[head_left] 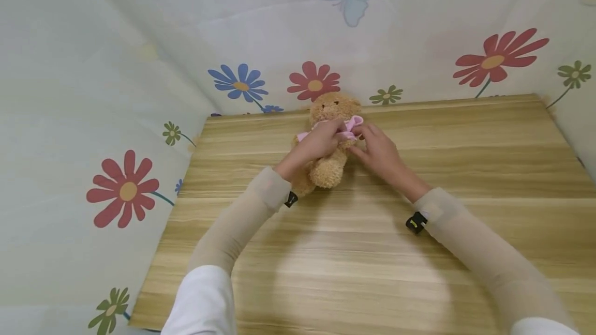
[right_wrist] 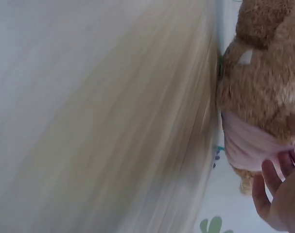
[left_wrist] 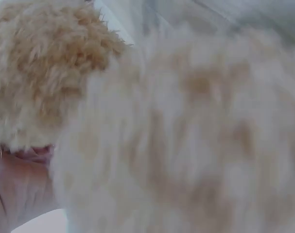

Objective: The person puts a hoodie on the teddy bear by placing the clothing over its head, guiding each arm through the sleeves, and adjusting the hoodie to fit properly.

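Observation:
A tan plush teddy bear (head_left: 328,169) sits at the table's back edge, leaning towards the patterned backdrop. Around its upper body is a pink garment (head_left: 355,121), whose loose fold stands up beside the chest. My left hand (head_left: 321,141) lies across the bear's chest and pinches the garment, fingertips partly hidden. On the bear's other side, my right hand (head_left: 379,151) holds the garment's edge by the bear's arm, thumb and fingers bent. In the right wrist view, curved fingers (right_wrist: 271,177) meet the pink cloth. Blurred plush fur (left_wrist: 186,145) fills most of the left wrist view.
The wood-grain table (head_left: 354,262) extends in front of the bear and to both sides. A pale backdrop (head_left: 261,19) printed with flowers and a butterfly rises behind and at the left. Each wrist carries a small black device (head_left: 416,222).

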Tool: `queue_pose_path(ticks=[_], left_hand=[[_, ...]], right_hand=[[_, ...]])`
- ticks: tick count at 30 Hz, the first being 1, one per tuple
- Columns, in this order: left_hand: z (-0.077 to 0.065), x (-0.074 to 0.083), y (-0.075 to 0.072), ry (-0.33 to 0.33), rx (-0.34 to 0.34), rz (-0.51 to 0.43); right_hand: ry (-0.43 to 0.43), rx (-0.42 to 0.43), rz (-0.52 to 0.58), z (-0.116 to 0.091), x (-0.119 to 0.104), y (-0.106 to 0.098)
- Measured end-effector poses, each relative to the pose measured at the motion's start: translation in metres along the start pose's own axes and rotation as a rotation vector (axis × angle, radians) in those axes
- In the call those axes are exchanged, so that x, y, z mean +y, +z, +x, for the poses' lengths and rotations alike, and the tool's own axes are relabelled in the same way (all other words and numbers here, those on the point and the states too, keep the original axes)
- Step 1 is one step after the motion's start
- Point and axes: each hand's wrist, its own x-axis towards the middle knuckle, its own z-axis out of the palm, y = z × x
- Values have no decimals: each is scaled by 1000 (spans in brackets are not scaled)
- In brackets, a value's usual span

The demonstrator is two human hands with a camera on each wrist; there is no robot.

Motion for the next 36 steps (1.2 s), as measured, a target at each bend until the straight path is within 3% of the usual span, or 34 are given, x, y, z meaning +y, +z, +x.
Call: queue_pose_path(ticks=[7,11,13,19,21,24,27,30,31,33,36], left_hand=[[-15,6,8,-8,11,-266],[-16,8,12,19,0,-390],[-16,5,12,13,21,-418],[-16,-7,10,-38,62,-444],[-15,-10,11,-42,64,-466],[-14,-13,13,-33,59,-486],[-13,-11,18,-21,22,-485],[-12,-7,23,-32,26,-471],[-12,-6,24,-36,40,-456],[-11,-8,27,-46,70,-405],[-11,-12,32,-58,92,-342]], right_hand=[[41,233,-124,5,-2,13],[73,334,-108,10,-1,16],[74,315,-70,14,-2,14],[55,56,22,20,-5,1],[56,29,-9,20,-5,-1],[69,84,-136,20,-3,1],[89,200,-276,21,2,11],[107,245,-337,24,6,16],[108,220,-326,25,6,15],[88,92,-270,28,8,9],[37,-221,-19,28,8,-15]])
